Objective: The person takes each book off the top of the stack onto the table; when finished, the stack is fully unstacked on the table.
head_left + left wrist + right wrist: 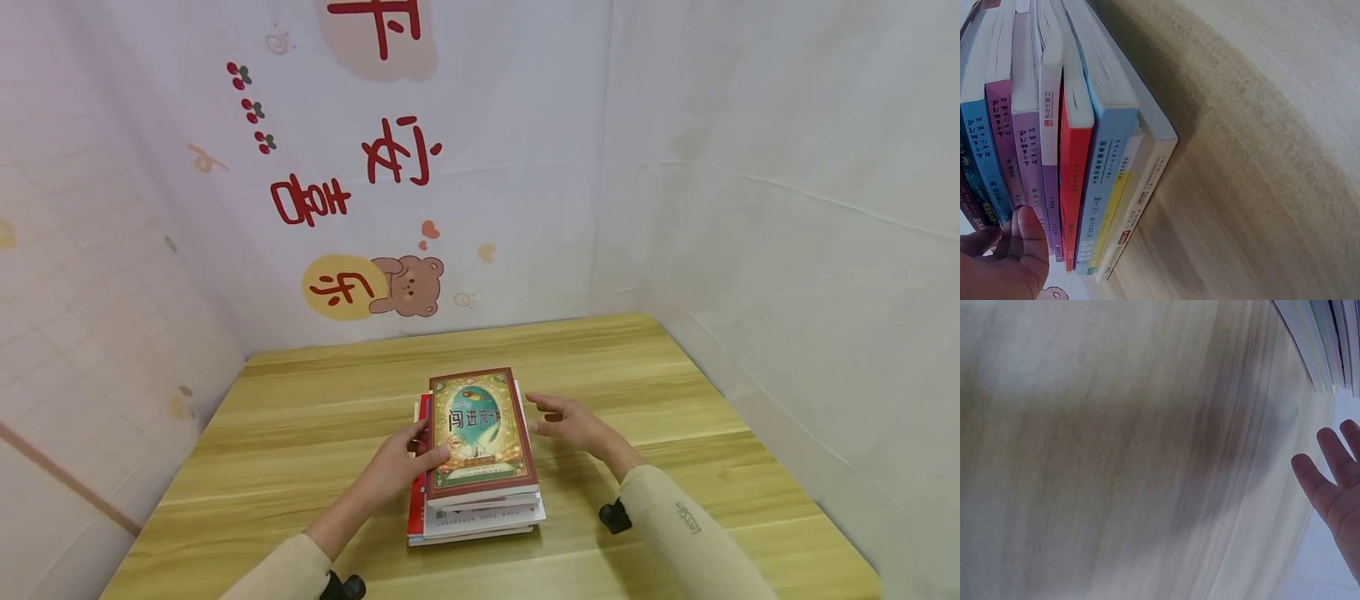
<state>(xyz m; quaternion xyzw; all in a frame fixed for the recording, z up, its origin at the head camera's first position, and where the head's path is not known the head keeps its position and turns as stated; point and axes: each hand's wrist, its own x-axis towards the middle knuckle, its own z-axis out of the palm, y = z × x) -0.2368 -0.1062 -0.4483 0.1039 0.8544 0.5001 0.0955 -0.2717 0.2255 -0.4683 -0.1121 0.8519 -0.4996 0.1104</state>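
Observation:
A stack of several books [1075, 137] lies on the wooden table, topped by a book with a dark red border and a green oval on its cover [480, 429]. My left hand [401, 460] grips the upper books at the left side, thumb over the top cover. The left wrist view shows that hand's fingers [1030, 234] bent against the purple and blue spines. Just right of the stack, my right hand [573, 425] is held apart from it with fingers spread and nothing in them. Its spread fingers [1335, 472] also show in the right wrist view.
The wooden table [315, 417] reaches back to a white cloth wall [525, 167] with red characters and a printed bear [412, 286]. More pale cloth [810, 208] hangs along the right side, and a checked one [82, 250] along the left.

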